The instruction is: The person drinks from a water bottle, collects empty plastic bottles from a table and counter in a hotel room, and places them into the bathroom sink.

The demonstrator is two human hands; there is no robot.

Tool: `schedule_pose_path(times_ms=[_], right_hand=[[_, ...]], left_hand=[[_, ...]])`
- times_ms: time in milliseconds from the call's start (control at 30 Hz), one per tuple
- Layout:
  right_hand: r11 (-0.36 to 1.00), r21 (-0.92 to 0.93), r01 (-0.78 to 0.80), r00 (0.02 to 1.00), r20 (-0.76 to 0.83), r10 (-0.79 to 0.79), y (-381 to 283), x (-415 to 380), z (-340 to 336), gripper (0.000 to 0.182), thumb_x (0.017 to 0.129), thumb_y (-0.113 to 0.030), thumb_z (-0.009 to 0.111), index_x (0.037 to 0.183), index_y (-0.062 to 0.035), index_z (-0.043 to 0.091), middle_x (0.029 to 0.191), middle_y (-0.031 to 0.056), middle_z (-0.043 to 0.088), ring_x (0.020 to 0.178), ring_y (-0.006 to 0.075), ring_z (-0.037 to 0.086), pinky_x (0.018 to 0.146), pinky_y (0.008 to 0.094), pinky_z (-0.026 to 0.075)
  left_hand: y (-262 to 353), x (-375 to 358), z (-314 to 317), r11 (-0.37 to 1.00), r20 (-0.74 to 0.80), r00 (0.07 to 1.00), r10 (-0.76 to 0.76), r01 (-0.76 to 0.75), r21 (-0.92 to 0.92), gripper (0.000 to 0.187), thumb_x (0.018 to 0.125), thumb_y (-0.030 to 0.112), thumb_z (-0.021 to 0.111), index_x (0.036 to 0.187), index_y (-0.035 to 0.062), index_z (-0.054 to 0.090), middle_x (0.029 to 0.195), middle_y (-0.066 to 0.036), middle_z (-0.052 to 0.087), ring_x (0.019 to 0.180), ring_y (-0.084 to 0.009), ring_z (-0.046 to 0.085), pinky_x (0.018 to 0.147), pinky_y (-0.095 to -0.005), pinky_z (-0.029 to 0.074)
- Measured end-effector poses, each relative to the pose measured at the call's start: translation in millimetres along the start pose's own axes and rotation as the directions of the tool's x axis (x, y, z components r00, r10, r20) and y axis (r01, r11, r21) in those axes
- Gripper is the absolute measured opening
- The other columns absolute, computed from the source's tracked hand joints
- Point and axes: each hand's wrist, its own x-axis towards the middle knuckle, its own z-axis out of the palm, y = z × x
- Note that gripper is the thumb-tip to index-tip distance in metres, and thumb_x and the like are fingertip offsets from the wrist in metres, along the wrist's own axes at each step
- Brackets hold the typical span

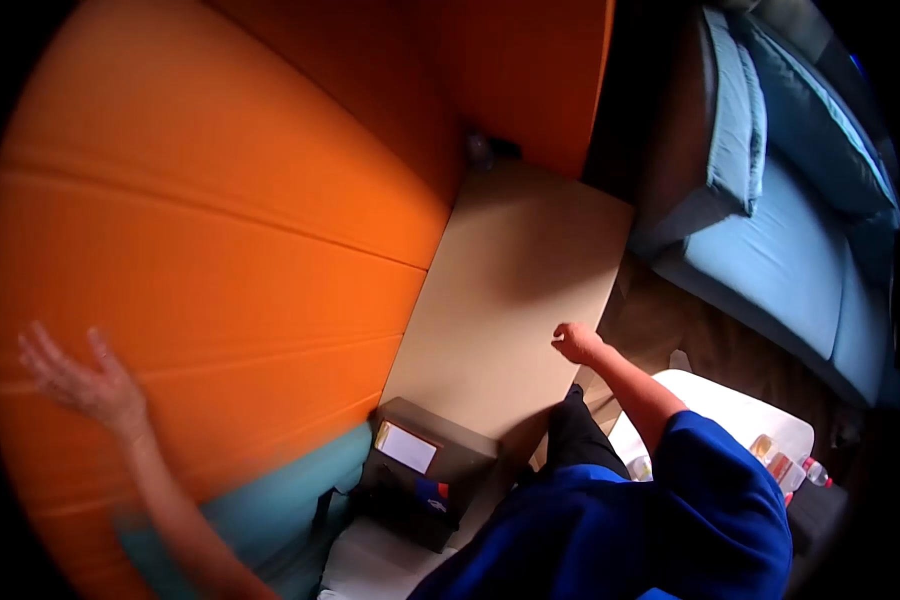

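My left hand (92,388) is raised at the far left in front of the orange padded wall (220,220); its fingers are spread and nothing is in them. Over the right side of the light wooden table (510,270), my right hand (575,343) has its fingers curled together. Whether it holds anything small is hidden. A dark box (440,445) with a white card (407,447) on top lies at the table's near left end.
A blue sofa (780,250) stands at the upper right. At the right, a white table (745,405) bears bottles (816,472) and cups. A teal cushion (280,495) lies at the lower left. A small dark object (481,150) sits at the table's far corner.
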Motion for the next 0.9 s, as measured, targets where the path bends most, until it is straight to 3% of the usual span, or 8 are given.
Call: schedule_pose_path(times_ms=[100,133,233,467,533,633,733,900], right_hand=[[0.997,-0.067,-0.034,0.997,0.064,0.038,-10.0,91.7,-30.5,0.029,0.078,-0.024,0.057,0.096,-0.0025,0.062,0.094,0.0203,0.063,0.091,0.0383,0.059,0.08,0.0449,0.048],[0.991,-0.121,-0.057,0.992,0.105,0.07,-8.1,127.0,-31.8,0.028,0.078,-0.023,0.056,0.094,-0.0012,0.061,0.095,0.021,0.063,0.091,0.0395,0.058,0.08,0.0457,0.047],[0.998,-0.043,-0.036,0.998,-0.055,0.033,-33.1,198.4,-63.7,0.03,0.079,-0.024,0.056,0.098,-0.0012,0.054,0.096,0.0233,0.061,0.093,0.0398,0.057,0.079,0.0477,0.047],[0.986,-0.136,-0.096,0.948,-0.315,0.049,-121.5,335.3,-143.8,0.061,0.08,-0.03,0.061,0.131,-0.0112,0.033,0.122,0.0202,0.049,0.105,0.0369,0.053,0.085,0.0457,0.047],[0.968,-0.25,-0.03,0.862,-0.497,-0.101,-142.7,354.2,-157.5,0.069,0.081,-0.029,0.06,0.139,-0.0149,0.024,0.124,0.0199,0.048,0.109,0.0365,0.051,0.085,0.0463,0.047],[0.936,-0.34,0.093,0.831,-0.491,-0.262,-152.3,392.0,-162.6,0.061,0.083,-0.028,0.056,0.136,-0.0156,0.03,0.126,0.0183,0.047,0.111,0.0371,0.05,0.085,0.0476,0.047],[0.925,-0.378,0.027,0.926,-0.34,-0.166,-163.6,398.8,-165.7,0.047,0.084,-0.026,0.054,0.128,-0.0128,0.042,0.123,0.0171,0.05,0.109,0.0363,0.051,0.084,0.0463,0.048],[0.883,-0.46,-0.095,0.886,-0.443,-0.136,-137.9,411.6,-126.8,0.031,0.085,-0.015,0.046,0.116,-0.0122,0.049,0.114,0.0152,0.053,0.089,0.0319,0.061,0.07,0.045,0.052]], left_hand=[[-2.6,15.2,43.6,0.998,-0.027,0.998,0.061,-0.06,0.032,0.058,0.091,0.044,0.047,0.137,0.0123,0.035,0.142,-0.013,0.034,0.131,-0.0344,0.028,0.102,-0.0562,0.022],[-5.7,13.8,54.7,0.976,0.028,0.996,0.089,-0.093,0.196,0.059,0.091,0.046,0.044,0.139,0.0134,0.032,0.142,-0.012,0.033,0.132,-0.0317,0.028,0.103,-0.0556,0.022],[-28.8,8.9,71.0,0.865,0.069,0.987,0.148,-0.163,0.475,0.058,0.093,0.048,0.038,0.137,0.0109,0.034,0.137,-0.012,0.04,0.126,-0.0267,0.038,0.1,-0.0523,0.028],[-32.6,6.1,56.6,0.784,0.221,0.974,0.04,-0.168,0.597,0.06,0.092,0.053,0.034,0.122,0.0032,0.048,0.11,-0.02,0.058,0.096,-0.0343,0.057,0.08,-0.0448,0.044],[-23.9,5.7,56.6,0.8,0.254,0.967,0.007,-0.158,0.579,0.062,0.091,0.054,0.034,0.124,0.0028,0.045,0.113,-0.02,0.054,0.099,-0.0352,0.054,0.081,-0.0465,0.041],[-17.4,8.9,56.9,0.809,0.279,0.96,-0.012,-0.155,0.567,0.064,0.09,0.055,0.036,0.126,0.0022,0.042,0.118,-0.022,0.049,0.104,-0.0367,0.048,0.084,-0.0491,0.038],[-13.3,12.7,55.6,0.814,0.301,0.953,-0.027,-0.154,0.56,0.067,0.089,0.056,0.037,0.128,0.0016,0.038,0.122,-0.023,0.043,0.108,-0.0382,0.043,0.086,-0.0517,0.034],[-5.1,16.2,61.3,0.853,0.315,0.947,-0.054,-0.12,0.508,0.073,0.087,0.058,0.039,0.132,0.0006,0.031,0.129,-0.025,0.033,0.116,-0.0406,0.034,0.091,-0.0561,0.028]])
